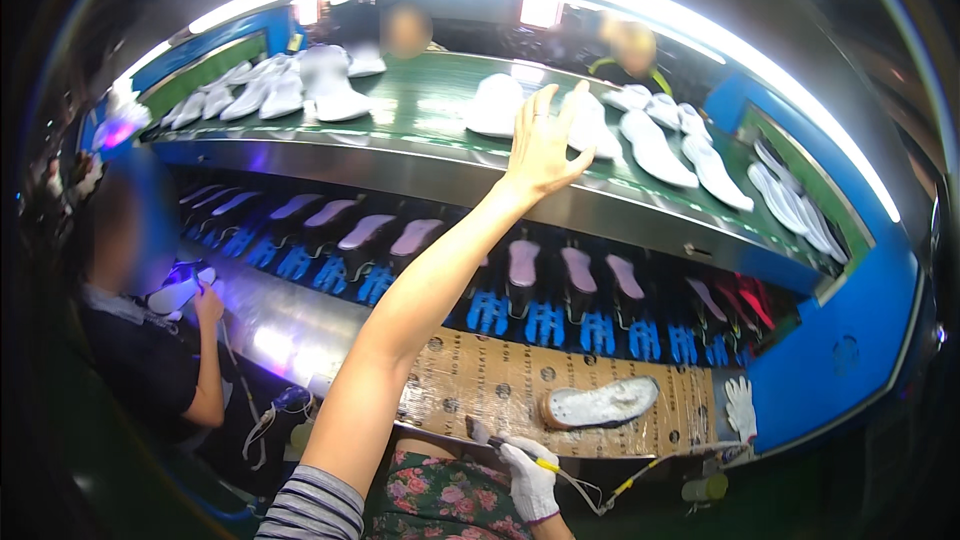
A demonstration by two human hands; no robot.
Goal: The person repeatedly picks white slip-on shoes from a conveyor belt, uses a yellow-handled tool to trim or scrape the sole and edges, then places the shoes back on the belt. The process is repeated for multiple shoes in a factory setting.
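Observation:
My bare left hand [545, 145] reaches up to the green conveyor belt [420, 100], fingers spread and thumb to the right. It is between two white shoe pieces, a rounded one [493, 105] and another [597, 130] that it partly overlaps; I cannot tell whether it touches either. Down by my lap, my gloved right hand [533, 480] is closed round a brush [487, 434] with a dark head and a yellow section, joined to a thin tube. A whitish shoe sole [605, 403] with a tan heel end lies on the cardboard-covered bench [470, 380].
Below the belt runs a rack of pink-topped shoe forms [523, 265] and blue clamp-like parts [545, 328]. More white shoe pieces [255, 90] lie on the belt. A white glove [740, 408] rests at the bench's right end. A co-worker [140, 340] works at left; others are beyond the belt.

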